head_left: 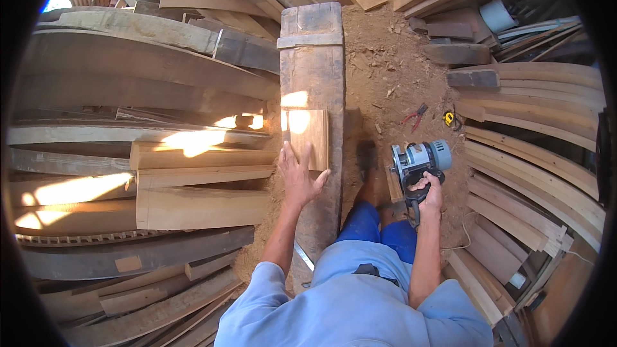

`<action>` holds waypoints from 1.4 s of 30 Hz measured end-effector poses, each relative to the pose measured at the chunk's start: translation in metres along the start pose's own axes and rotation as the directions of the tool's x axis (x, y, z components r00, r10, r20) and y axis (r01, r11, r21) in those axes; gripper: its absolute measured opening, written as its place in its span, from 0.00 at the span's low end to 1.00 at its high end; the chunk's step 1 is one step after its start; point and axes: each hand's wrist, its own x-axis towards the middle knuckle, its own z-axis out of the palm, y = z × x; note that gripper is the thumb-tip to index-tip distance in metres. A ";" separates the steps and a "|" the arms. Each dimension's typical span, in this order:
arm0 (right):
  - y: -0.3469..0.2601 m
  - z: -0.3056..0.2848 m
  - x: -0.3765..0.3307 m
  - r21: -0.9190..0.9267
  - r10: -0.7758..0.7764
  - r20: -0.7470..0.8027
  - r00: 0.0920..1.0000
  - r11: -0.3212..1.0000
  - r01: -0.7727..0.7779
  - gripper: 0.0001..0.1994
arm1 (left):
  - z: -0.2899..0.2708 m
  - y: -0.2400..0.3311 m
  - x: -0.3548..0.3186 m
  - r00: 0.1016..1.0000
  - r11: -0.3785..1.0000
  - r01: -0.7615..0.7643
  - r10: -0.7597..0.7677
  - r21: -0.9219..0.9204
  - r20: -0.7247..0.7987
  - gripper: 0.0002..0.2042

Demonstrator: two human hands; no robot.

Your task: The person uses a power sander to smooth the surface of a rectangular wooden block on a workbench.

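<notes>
My left hand (298,177) lies with fingers spread on the near end of a short wooden board (310,138), its thumb out to the right. The board rests on a long, worn wooden bench (312,80). Off the bench's right side, my right hand (430,194) is wrapped round the black handle of a router (419,157), a power tool with a grey-blue motor housing. The router is tipped on its side, its base toward the bench. Beside that base is a small strip of wood (394,185); whether they touch I cannot tell.
Red-handled pliers (414,115) and a yellow tape measure (449,117) lie on the sawdust-covered ground (385,71). Stacked planks (205,209) crowd the left; curved timber (533,173) is piled on the right. A thin pale cord (467,231) runs near the right-hand pile.
</notes>
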 end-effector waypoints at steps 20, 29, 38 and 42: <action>-0.034 -0.069 -0.012 0.078 -0.124 0.079 0.989 0.990 0.118 0.08 | 0.016 0.035 0.002 0.984 -0.014 0.174 0.034 -0.985 0.174 0.48; -0.049 -0.111 -0.018 0.166 -0.181 -0.024 0.983 0.969 0.183 0.10 | -0.001 0.053 -0.005 0.969 0.685 0.237 -0.115 -0.689 0.219 0.51; -0.058 -0.122 -0.046 0.444 -0.277 -0.094 0.956 0.848 0.289 0.09 | 0.011 0.069 -0.028 0.997 0.986 -0.078 0.077 0.144 0.014 0.33; -0.066 -0.101 -0.076 0.600 -0.308 -0.082 0.948 0.744 0.294 0.09 | 0.031 0.146 -0.075 0.563 0.853 -0.291 0.518 -0.432 0.644 0.09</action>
